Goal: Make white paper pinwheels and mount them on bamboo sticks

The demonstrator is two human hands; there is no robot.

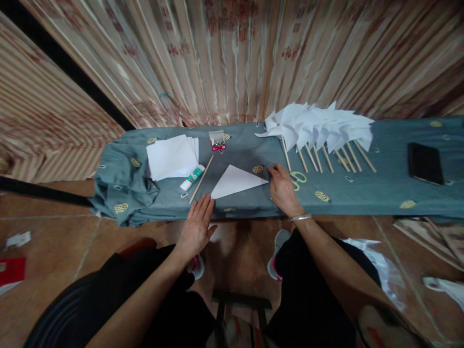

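Observation:
A white sheet of paper folded into a triangle [239,182] lies on the cloth between my hands. My left hand [197,223] is spread flat at the table's front edge, its fingertips by the triangle's lower left corner. My right hand [282,188] is closed at the right tip of the triangle, over a pair of scissors. The scissors' light green handles [299,180] show right of the fingers; the hand hides their middle. Left of the triangle lie a thin wooden stick [201,179] and a green and white glue tube [192,177].
White paper pinwheels [290,123] on wooden sticks overlap in a row at the back right. A stack of white paper [168,157] and a small red box of metal pins [218,141] stand left. A black phone-like object [425,163] lies far right. Curtains [232,63] hang behind.

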